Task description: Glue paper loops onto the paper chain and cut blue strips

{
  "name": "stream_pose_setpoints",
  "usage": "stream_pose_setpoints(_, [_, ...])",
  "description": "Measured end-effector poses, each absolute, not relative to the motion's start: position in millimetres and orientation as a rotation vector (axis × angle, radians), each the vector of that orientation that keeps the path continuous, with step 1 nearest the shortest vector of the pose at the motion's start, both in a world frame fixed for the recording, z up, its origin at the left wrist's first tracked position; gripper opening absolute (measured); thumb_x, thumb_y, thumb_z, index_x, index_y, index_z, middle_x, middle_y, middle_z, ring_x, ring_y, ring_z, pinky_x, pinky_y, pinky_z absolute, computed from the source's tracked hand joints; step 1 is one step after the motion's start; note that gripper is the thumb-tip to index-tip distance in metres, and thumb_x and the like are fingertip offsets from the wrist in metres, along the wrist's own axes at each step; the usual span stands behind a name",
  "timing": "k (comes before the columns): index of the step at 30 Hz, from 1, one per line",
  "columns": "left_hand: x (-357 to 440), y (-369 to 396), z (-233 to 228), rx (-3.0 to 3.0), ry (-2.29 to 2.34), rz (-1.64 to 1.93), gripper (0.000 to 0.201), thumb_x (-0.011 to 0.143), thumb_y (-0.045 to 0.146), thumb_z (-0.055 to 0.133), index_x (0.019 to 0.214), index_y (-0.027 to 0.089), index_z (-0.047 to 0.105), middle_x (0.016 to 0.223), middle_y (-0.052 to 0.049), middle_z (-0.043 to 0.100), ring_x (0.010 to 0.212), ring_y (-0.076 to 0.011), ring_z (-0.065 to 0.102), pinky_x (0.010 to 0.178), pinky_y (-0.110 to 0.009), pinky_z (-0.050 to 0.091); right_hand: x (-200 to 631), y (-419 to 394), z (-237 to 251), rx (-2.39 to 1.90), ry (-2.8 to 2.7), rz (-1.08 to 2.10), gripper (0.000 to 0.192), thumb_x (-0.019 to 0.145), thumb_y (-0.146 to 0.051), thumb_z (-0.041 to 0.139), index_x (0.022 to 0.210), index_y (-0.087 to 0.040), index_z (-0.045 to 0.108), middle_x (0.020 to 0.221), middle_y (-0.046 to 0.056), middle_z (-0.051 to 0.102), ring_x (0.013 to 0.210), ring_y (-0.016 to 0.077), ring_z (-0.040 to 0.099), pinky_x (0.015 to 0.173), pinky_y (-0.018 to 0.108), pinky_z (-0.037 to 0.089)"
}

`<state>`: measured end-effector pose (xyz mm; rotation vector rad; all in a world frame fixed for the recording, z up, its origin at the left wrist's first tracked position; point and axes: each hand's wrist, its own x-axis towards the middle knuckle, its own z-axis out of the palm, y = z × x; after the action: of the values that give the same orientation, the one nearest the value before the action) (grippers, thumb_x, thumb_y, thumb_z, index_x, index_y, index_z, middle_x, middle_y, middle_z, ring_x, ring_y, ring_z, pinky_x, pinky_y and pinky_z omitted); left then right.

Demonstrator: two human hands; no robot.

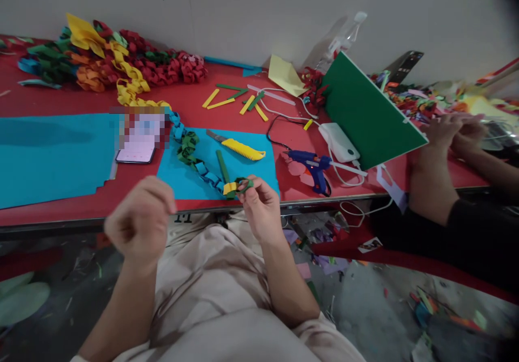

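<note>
My right hand (261, 208) pinches the near end of a paper chain (198, 165) at the red table's front edge, fingers closed on a green loop beside a yellow link. The chain runs up and left over a blue paper sheet (251, 173) as blue and green links. My left hand (141, 221) hovers in front of the table edge, fingers curled shut, with nothing visible in it. A green paper strip (221, 166) lies next to the chain. A yellow utility knife (239, 147) lies on the same blue sheet.
A blue glue gun (314, 166) and white power bank (338, 141) lie at right by a green board (365, 111). Another person's hands (454, 129) work at far right. A phone (137, 148), a large blue sheet (52, 156), heaped paper chains (113, 59) and loose strips (243, 100) fill the table.
</note>
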<state>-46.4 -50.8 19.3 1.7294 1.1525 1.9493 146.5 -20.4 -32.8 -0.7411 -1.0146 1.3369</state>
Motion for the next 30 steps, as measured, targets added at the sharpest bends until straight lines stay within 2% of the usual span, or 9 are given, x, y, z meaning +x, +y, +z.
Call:
stream_pose_setpoints(4, [-45.8, -53.2, 8.8, 2.187, 1.113, 1.219, 0.016, 0.103, 0.026, 0.058, 0.087, 0.023, 0.061, 0.078, 0.001, 0.067, 0.070, -0.0146, 0.063, 0.063, -0.030, 0.049, 145.6, -20.7, -30.0, -0.726, -0.993, 1.364, 0.032, 0.092, -0.052, 0.074, 0.079, -0.024, 0.065, 0.084, 0.001, 0.060, 0.074, 0.0139, 0.050, 0.072, 0.030, 0.044])
stream_pose_setpoints(7, [-52.4, -49.7, 3.9, 2.307, 1.155, 1.200, 0.006, 0.099, 0.021, 0.065, 0.095, 0.025, 0.067, 0.088, 0.001, 0.076, 0.080, -0.0147, 0.072, 0.071, -0.027, 0.056, 144.0, -20.2, -27.8, -0.703, -0.972, 1.389, 0.031, 0.093, -0.050, 0.075, 0.079, -0.024, 0.065, 0.084, 0.001, 0.059, 0.073, 0.0132, 0.050, 0.071, 0.029, 0.043])
stream_pose_setpoints(11, [-69.5, -45.0, 2.7, 2.320, 1.326, 1.316, 0.026, 0.100, 0.008, 0.053, 0.104, 0.026, 0.072, 0.096, 0.000, 0.078, 0.086, -0.0132, 0.074, 0.076, -0.024, 0.057, 142.2, -18.1, -26.7, -0.744, -0.980, 1.401, 0.036, 0.090, -0.055, 0.075, 0.077, -0.024, 0.063, 0.081, 0.000, 0.058, 0.072, 0.0137, 0.049, 0.071, 0.030, 0.044])
stream_pose_setpoints(13, [-80.3, -45.1, 4.6, 2.322, 1.458, 1.362, 0.023, 0.099, 0.011, 0.057, 0.105, 0.026, 0.073, 0.095, 0.001, 0.079, 0.083, -0.0139, 0.074, 0.073, -0.024, 0.056, 142.2, -16.8, -25.9, -0.760, -0.991, 1.392, 0.038, 0.090, -0.057, 0.074, 0.077, -0.024, 0.062, 0.081, 0.000, 0.058, 0.072, 0.0139, 0.049, 0.071, 0.030, 0.045])
stream_pose_setpoints(19, [-121.2, -67.2, 8.4, 2.217, 1.722, 1.304, 0.012, 0.094, 0.029, 0.066, 0.100, 0.036, 0.073, 0.088, 0.006, 0.076, 0.073, -0.0196, 0.069, 0.064, -0.035, 0.051, 143.7, -15.9, -23.0, -0.749, -0.993, 1.393, 0.037, 0.089, -0.058, 0.076, 0.077, -0.024, 0.063, 0.081, 0.000, 0.057, 0.071, 0.0140, 0.049, 0.069, 0.030, 0.045])
stream_pose_setpoints(21, [-140.6, -81.4, 5.9, 2.115, 1.855, 1.158, 0.016, 0.091, 0.040, 0.062, 0.103, 0.042, 0.072, 0.084, 0.005, 0.072, 0.069, -0.0227, 0.065, 0.061, -0.039, 0.046, 144.4, -16.9, -22.7, -0.748, -0.990, 1.400, 0.037, 0.089, -0.057, 0.076, 0.078, -0.024, 0.064, 0.082, 0.000, 0.057, 0.071, 0.0138, 0.048, 0.069, 0.030, 0.045])
stream_pose_setpoints(25, [-172.4, -104.7, -0.7, 1.924, 2.261, 0.834, 0.028, 0.087, 0.058, 0.056, 0.112, 0.053, 0.068, 0.062, 0.006, 0.062, 0.052, -0.0254, 0.053, 0.054, -0.036, 0.033, 144.5, -19.2, -21.5, -0.729, -0.991, 1.410, 0.035, 0.090, -0.053, 0.076, 0.077, -0.023, 0.063, 0.083, 0.000, 0.057, 0.071, 0.0127, 0.048, 0.071, 0.029, 0.045])
stream_pose_setpoints(28, [-164.4, -105.4, 0.7, 2.014, 2.261, 0.837, 0.032, 0.089, 0.061, 0.058, 0.120, 0.056, 0.065, 0.067, 0.007, 0.065, 0.054, -0.0268, 0.056, 0.056, -0.038, 0.036, 143.1, -20.8, -17.0, -0.713, -1.049, 1.402, 0.030, 0.090, -0.048, 0.078, 0.080, -0.023, 0.066, 0.084, 0.000, 0.058, 0.073, 0.0127, 0.050, 0.071, 0.028, 0.044])
stream_pose_setpoints(30, [-139.6, -96.4, 5.1, 2.199, 2.001, 1.066, 0.035, 0.093, 0.056, 0.062, 0.127, 0.050, 0.064, 0.082, 0.005, 0.070, 0.067, -0.0261, 0.065, 0.062, -0.040, 0.046, 142.3, -21.6, -12.8, -0.717, -1.111, 1.395, 0.031, 0.086, -0.049, 0.082, 0.079, -0.022, 0.067, 0.084, 0.001, 0.059, 0.075, 0.0138, 0.052, 0.069, 0.028, 0.044])
